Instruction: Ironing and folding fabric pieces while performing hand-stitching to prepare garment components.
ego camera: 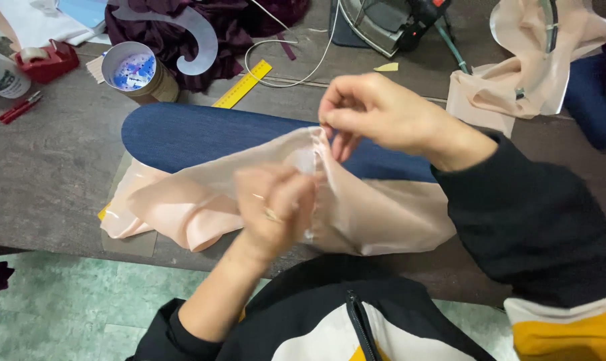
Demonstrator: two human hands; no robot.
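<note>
A pale peach sheer fabric [176, 200] lies draped over a blue padded sleeve board [202, 134] on the dark table [42, 167]. My left hand [276, 207] is under or inside the fabric, fingers closed on it from below. My right hand [376, 113] pinches the fabric's upper edge between thumb and fingers, just above the left hand. Both hands are blurred by motion.
A yellow ruler [244, 83], a round tin [137, 70], a grey curved template [196, 33], a red tape dispenser [47, 61] and small red snips [19, 107] lie at the back left. An iron [390, 23] and more peach fabric [523, 73] sit at the back right.
</note>
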